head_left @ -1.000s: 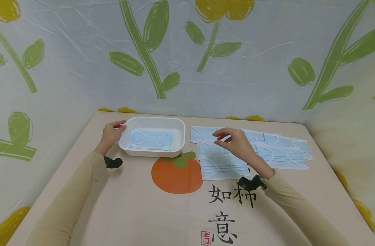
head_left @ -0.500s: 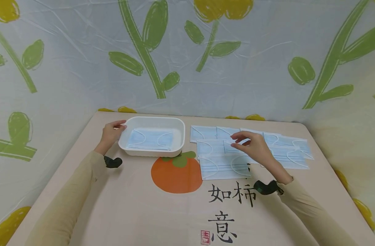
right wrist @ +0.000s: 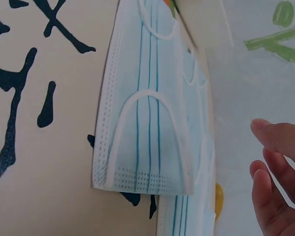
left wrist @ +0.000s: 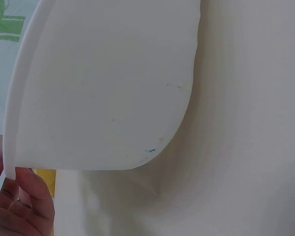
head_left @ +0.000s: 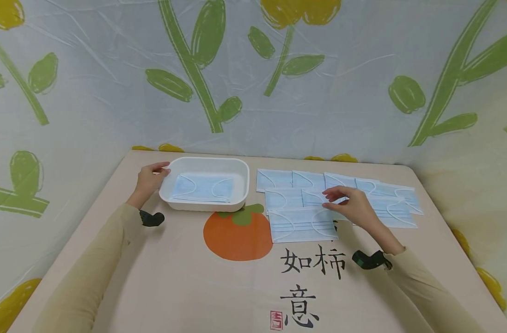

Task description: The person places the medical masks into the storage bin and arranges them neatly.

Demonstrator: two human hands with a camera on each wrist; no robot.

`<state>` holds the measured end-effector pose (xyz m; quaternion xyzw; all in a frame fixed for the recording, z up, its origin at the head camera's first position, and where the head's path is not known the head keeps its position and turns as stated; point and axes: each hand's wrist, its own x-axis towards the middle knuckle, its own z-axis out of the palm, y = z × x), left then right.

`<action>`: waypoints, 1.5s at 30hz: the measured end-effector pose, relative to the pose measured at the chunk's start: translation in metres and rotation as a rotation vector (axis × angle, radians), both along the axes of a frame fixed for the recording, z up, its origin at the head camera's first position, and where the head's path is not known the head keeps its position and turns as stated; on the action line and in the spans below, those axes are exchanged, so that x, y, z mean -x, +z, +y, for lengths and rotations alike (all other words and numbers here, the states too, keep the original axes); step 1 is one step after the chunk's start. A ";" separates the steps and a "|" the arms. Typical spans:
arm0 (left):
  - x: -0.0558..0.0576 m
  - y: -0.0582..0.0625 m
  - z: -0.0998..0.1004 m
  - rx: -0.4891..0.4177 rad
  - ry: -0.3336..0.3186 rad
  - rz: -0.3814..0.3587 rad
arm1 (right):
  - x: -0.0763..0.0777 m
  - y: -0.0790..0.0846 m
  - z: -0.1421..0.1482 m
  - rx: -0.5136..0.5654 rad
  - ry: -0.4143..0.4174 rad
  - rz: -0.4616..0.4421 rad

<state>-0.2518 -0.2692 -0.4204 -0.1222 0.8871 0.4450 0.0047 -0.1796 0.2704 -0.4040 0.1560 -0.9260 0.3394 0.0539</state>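
My left hand (head_left: 148, 181) pinches the left rim of a white plastic tray (head_left: 204, 206), fingers on one side and thumb on the other, as the left wrist view shows. Flat in the tray lies a light blue face mask (head_left: 203, 188) with white ear loops. Over the spread of masks on the right, my right hand (head_left: 352, 206) hovers with nothing in it, thumb and fingers apart. Closest to it on the near side is a pleated face mask (head_left: 303, 225), seen large as a blue mask (right wrist: 147, 142) in the right wrist view.
Several more face masks (head_left: 392, 212) overlap in rows on the right half of the table (head_left: 174, 277). The tabletop carries a printed orange persimmon (head_left: 236, 238) and dark characters. A flower-patterned curtain (head_left: 320, 120) closes off the back and sides.
My right hand has moved right and slightly toward me over the masks, away from the tray. The left hand and the tray stay where they were.
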 end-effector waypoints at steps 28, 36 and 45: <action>0.002 -0.004 -0.005 -0.021 0.042 0.006 | 0.005 -0.020 0.021 -0.013 -0.083 -0.280; 0.000 -0.008 0.000 -0.058 0.073 -0.017 | 0.002 -0.034 0.026 -0.016 -0.066 -0.335; 0.002 -0.007 -0.001 -0.032 0.060 0.002 | -0.001 -0.035 0.019 -0.046 -0.059 -0.333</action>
